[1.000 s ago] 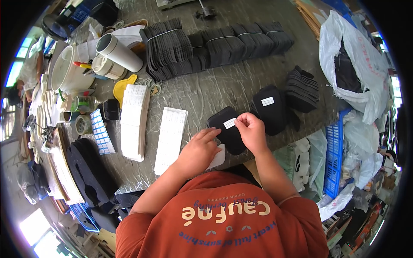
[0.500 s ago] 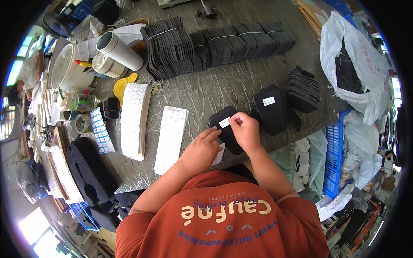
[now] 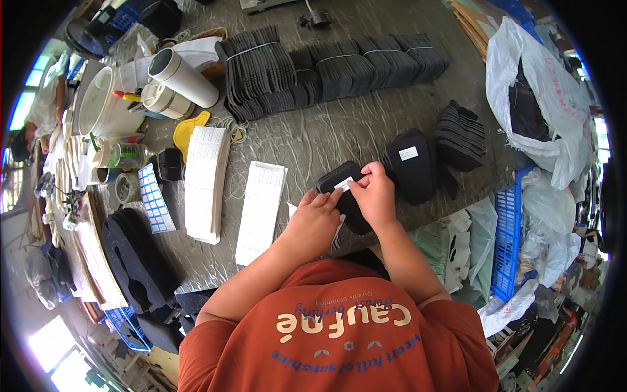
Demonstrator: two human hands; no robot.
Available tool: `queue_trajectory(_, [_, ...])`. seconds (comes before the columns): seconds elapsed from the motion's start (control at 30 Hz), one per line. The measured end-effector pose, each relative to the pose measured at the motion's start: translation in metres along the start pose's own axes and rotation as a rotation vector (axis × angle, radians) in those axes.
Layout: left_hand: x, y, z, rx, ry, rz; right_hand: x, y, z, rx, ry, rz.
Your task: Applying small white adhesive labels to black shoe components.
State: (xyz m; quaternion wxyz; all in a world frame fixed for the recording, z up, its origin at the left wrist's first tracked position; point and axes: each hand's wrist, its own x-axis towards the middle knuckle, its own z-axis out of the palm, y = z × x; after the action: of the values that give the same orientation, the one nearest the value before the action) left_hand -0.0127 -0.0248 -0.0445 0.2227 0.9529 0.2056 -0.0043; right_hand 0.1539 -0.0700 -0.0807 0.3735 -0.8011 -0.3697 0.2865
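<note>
Head camera: I look down on two bare hands working over a dark, wrinkled tabletop (image 3: 287, 140). The black pad (image 3: 353, 210) lies flat near the table's front edge, between the hands and partly under them. A small white label (image 3: 343, 185) is on its upper part, at the fingertips of both hands.

I see the right hand (image 3: 375, 197) pinching the label's right end between thumb and forefinger, the other fingers curled in. The left hand (image 3: 313, 222) comes in from the other side, palm down, its fingers nearly together and the foremost fingertip at the label's lower left. A white slip (image 3: 292, 210) shows from beneath that hand; its grip on the slip is hidden, so I cannot tell whether the thumb closes on it. Nor can I tell whether the label lies wholly flat.

Just right of the pad I have a second black piece (image 3: 415, 179) bearing a white label, and beyond it a fanned stack of black pieces (image 3: 459, 137). Banded black bundles (image 3: 366, 62) line up farther back. To the left of the hands lies a printed white sheet (image 3: 259, 212), then a thick stack of similar sheets (image 3: 204, 186) and a blue-and-white sheet (image 3: 156, 199). Behind these, a pale tumbler (image 3: 186, 80) leans at a tilt.
</note>
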Motion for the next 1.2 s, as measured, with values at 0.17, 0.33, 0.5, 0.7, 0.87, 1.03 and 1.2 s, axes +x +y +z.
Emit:
queue_trajectory(0.17, [0.014, -0.001, -0.007, -0.006, -0.057, 0.003, 0.000, -0.005, -0.004, -0.144, 0.072, -0.111])
queue_trajectory(0.33, [0.011, -0.009, -0.017, -0.219, -0.060, -0.034, 0.002, 0.009, 0.005, -0.178, 0.246, -0.500])
queue_trajectory(0.5, [-0.016, -0.023, -0.008, -0.470, 0.065, -0.025, -0.007, 0.010, 0.007, 0.038, 0.144, -0.326])
queue_trajectory(0.7, [-0.022, -0.028, 0.001, -0.374, 0.111, -0.043, 0.016, -0.017, -0.074, -0.099, 0.368, -0.140])
queue_trajectory(0.87, [-0.016, -0.027, 0.007, -0.484, 0.247, -0.100, 0.040, 0.027, -0.099, -0.444, 0.191, -0.185])
queue_trajectory(1.03, [-0.023, -0.031, 0.010, -0.619, 0.396, -0.273, -0.021, 0.031, -0.034, -0.791, 0.203, -0.450])
queue_trajectory(1.2, [-0.020, -0.026, 0.011, -0.830, 0.480, -0.560, 0.021, 0.032, -0.055, -0.792, 0.291, -0.378])
